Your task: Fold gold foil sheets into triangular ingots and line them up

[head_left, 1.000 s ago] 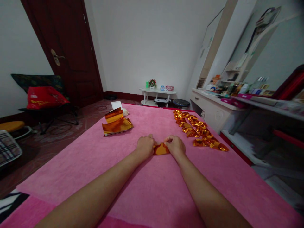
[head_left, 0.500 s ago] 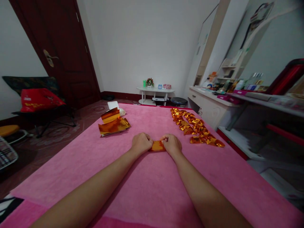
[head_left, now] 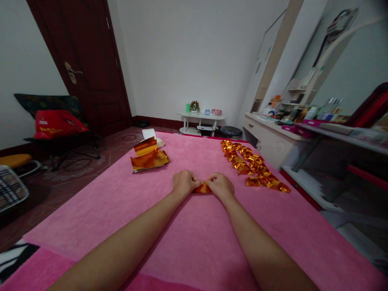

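A small piece of gold foil paper [head_left: 202, 188] lies on the pink cloth [head_left: 194, 234] between my hands. My left hand [head_left: 184, 182] is closed on its left end, and my right hand [head_left: 221, 185] pinches its right end. The fingers of both hands are partly hidden behind the knuckles. To the left rests a stack of flat gold foil sheets [head_left: 151, 159], with some sheets curled up at the back. On the right, several folded shiny gold foil pieces [head_left: 254, 163] lie in rows.
Behind the foil stack is a white object [head_left: 149, 134]. A low white table [head_left: 200, 116] stands by the far wall, with a dark round stool [head_left: 231, 131] beside it. A cluttered dresser [head_left: 273, 131] lines the right; a chair with a red bag [head_left: 60, 125] is at the left.
The foil between my hands shows as a narrower strip, and the fingertips sit slightly closer together. The whole view has shifted a little, with the surroundings appearing further right.
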`<state>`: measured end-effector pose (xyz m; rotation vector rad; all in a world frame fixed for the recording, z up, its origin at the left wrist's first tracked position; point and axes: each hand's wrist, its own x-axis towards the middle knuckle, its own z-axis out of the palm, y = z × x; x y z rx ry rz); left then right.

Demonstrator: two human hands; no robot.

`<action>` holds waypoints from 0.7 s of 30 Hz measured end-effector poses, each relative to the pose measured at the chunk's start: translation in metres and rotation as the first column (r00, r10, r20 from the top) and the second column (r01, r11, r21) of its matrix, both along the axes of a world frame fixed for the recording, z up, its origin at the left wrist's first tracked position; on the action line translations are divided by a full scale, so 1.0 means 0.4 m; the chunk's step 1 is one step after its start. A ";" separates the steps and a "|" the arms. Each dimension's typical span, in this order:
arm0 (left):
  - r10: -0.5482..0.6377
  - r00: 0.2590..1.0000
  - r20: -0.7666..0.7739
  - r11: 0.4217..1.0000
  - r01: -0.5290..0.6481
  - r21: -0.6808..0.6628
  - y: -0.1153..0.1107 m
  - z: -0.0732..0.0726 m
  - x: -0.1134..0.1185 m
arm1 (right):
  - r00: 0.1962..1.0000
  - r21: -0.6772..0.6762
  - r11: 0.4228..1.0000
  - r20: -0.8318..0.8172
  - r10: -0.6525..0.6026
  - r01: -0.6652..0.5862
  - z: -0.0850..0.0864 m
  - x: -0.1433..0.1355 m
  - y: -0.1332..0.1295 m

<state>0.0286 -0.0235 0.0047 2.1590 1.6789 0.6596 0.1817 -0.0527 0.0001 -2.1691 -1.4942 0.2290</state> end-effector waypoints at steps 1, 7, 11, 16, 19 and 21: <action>0.000 1.000 0.005 1.000 0.000 -0.001 0.000 0.000 0.000 | 1.000 0.011 1.000 0.021 0.002 -0.002 -0.001 -0.003 0.000; -0.023 0.999 0.038 1.000 0.023 0.006 0.008 -0.007 -0.005 | 0.999 0.050 0.998 -0.003 0.036 -0.036 -0.016 0.008 0.003; -0.072 0.994 0.077 0.996 0.076 -0.044 0.023 -0.008 -0.018 | 0.998 0.069 0.997 -0.043 0.050 -0.047 -0.024 0.035 0.011; -0.131 0.988 0.087 0.988 0.137 -0.068 0.039 -0.011 -0.028 | 0.997 0.073 0.995 -0.031 0.070 -0.067 -0.028 0.059 0.014; -0.151 0.985 0.083 0.985 0.157 -0.073 0.040 -0.014 -0.028 | 0.996 0.081 0.993 -0.007 0.089 -0.088 -0.022 0.055 0.000; -0.157 0.985 0.076 0.984 0.163 -0.072 0.038 -0.013 -0.028 | 0.987 0.120 0.985 0.110 0.114 -0.127 -0.012 0.041 -0.016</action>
